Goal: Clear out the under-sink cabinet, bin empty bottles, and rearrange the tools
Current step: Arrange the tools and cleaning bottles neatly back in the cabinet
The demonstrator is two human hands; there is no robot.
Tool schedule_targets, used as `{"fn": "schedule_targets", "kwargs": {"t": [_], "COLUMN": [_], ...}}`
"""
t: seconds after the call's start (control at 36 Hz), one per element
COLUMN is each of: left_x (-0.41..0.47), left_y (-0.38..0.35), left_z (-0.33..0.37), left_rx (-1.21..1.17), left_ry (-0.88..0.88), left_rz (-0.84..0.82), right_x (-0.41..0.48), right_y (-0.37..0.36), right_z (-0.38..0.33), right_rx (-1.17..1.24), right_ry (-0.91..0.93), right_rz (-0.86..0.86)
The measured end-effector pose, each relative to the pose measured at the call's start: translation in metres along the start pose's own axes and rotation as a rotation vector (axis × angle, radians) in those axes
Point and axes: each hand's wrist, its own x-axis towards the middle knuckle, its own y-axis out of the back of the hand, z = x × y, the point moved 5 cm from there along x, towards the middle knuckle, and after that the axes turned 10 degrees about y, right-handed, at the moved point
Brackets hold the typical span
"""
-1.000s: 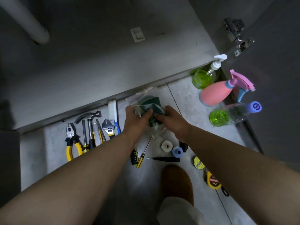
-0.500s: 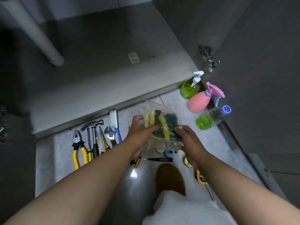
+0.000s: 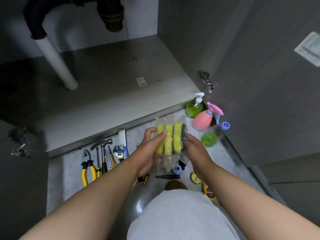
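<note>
I hold a clear plastic bag of yellow-and-green sponges [image 3: 170,139] upright above the floor, in front of the open under-sink cabinet [image 3: 110,101]. My left hand [image 3: 149,149] grips the bag's left side and my right hand [image 3: 195,153] presses on its right side. On the tiled floor to the left lie yellow pliers [image 3: 87,166], a hammer [image 3: 102,144], a wrench [image 3: 118,152] and a white brush [image 3: 122,135] in a row. To the right stand a green pump bottle [image 3: 194,108], a pink spray bottle [image 3: 203,119] and a blue-capped bottle [image 3: 213,134].
A white drain pipe [image 3: 55,63] stands on the cabinet floor at left. The open cabinet door [image 3: 259,84] rises at right with its hinge [image 3: 207,81]. Small screwdrivers [image 3: 167,176], a blue fitting [image 3: 177,169] and yellow tape measures [image 3: 209,192] lie near my knee.
Both hands have lifted the sponge bag off the floor and turned it so the yellow sides face me. My head has tilted up, bringing the cabinet interior and pipes into view.
</note>
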Motion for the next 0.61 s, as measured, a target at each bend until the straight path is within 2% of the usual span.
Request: {"fn": "schedule_targets", "kwargs": {"t": [0.14, 0.33, 0.44, 0.56, 0.61], "left_x": [0.002, 0.006, 0.006, 0.009, 0.012], "left_y": [0.004, -0.002, -0.002, -0.009, -0.014], "left_z": [-0.003, -0.007, -0.008, -0.008, -0.009], "left_rx": [0.124, 0.079, 0.041, 0.043, 0.092], "left_ry": [-0.016, 0.006, 0.026, 0.034, 0.044], "left_rz": [0.070, 0.036, 0.026, 0.032, 0.050], "right_x": [-0.004, -0.011, -0.015, -0.019, -0.026], "right_y": [0.005, -0.009, -0.009, -0.002, 0.003], "right_z": [-0.006, -0.017, -0.017, -0.004, 0.002], "right_rx": [0.008, 0.048, 0.172, 0.488, 0.547], "right_ry": [0.055, 0.104, 0.031, -0.128, -0.187], "right_rz": [0.076, -0.071, -0.182, -0.152, -0.188]}}
